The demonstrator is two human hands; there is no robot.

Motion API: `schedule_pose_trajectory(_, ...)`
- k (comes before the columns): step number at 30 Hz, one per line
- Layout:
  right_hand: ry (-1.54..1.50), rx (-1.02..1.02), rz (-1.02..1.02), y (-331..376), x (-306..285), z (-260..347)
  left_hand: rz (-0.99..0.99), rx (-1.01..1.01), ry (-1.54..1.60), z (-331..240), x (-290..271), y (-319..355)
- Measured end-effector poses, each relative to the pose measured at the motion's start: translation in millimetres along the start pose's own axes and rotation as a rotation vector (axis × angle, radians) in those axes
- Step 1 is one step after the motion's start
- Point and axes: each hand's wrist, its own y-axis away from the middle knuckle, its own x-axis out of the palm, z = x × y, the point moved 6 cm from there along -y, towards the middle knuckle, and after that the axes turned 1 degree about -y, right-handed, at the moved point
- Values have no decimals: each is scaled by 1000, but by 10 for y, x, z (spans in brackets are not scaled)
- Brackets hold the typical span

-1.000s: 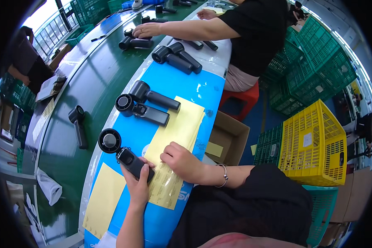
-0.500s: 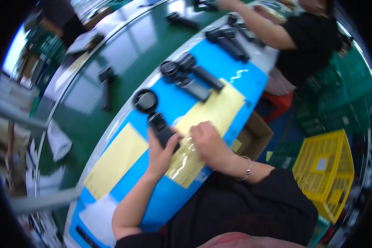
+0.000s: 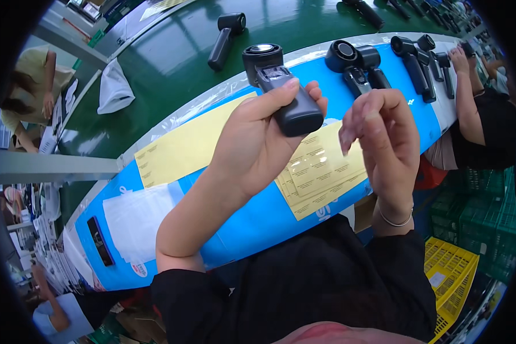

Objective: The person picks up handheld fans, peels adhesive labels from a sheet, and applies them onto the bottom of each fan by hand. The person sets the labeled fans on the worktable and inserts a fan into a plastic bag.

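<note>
A dark grey handheld device with a round head and a thick handle is lifted off the desk, held up in front of the camera above the blue work strip. The left hand grips its handle, the thumb laid along the near side and the fingers wrapped over the far end, so the round head points away toward the green desk. The right hand is raised just beside the device, not touching it; its fingers are loosely curled and apart, holding nothing that can be made out. A thin bracelet circles that wrist.

Under both hands a yellow sheet in a clear sleeve lies on the blue strip, and a second yellow sheet lies to its left. Further left is a white plastic bag and a small black bar near the strip's end.

Beyond the raised device, more devices of the same kind lie on the blue strip, with another alone on the green surface. At the upper right another person's arm reaches onto the strip. A yellow crate stands on the floor at the lower right.
</note>
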Motion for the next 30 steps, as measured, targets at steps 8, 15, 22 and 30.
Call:
schedule_pose_trajectory(8,213,-55,46,-90,409,-66,-52,126,-69,-73,45,266)
schedule_pose_trajectory(15,303,-110,30,-89,439,-61,-107,114,-9,-34,21,315)
schedule_pose_trajectory(22,339,-134,13,-101,455,-86,-125,142,-19,-40,19,324)
schedule_pose_trajectory(30,323,-150,21,-132,461,-106,-135,164,-10,-66,22,326)
